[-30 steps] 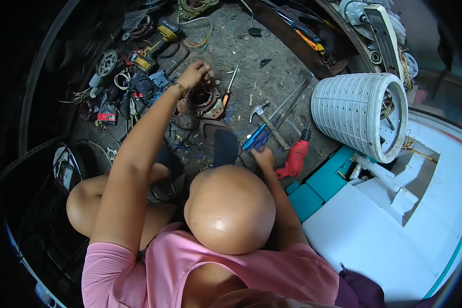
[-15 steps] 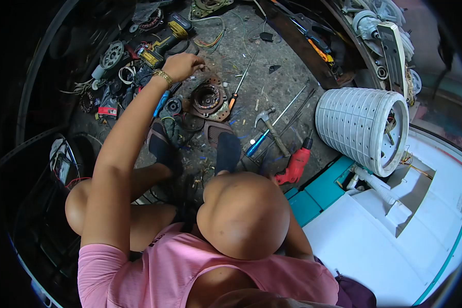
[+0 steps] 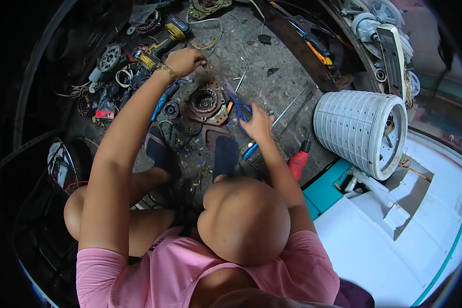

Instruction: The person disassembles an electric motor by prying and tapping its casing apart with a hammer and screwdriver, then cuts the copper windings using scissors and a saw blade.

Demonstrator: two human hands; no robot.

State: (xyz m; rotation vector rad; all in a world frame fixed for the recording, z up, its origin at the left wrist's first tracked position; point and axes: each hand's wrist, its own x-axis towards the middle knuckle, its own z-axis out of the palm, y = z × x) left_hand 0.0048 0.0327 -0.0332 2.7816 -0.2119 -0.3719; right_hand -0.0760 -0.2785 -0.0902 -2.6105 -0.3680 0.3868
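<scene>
Scissors aslant, tips forward-left.

No legible text — marks on the red packet too small, those on the yellow drill blurred

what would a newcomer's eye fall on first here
Probably the big white tub, lying on its side at the right, with its wall full of small holes. Next might come the red drill on the floor to its lower left, then the blue-handled scissors in the person's right grip, near the centre.
</scene>
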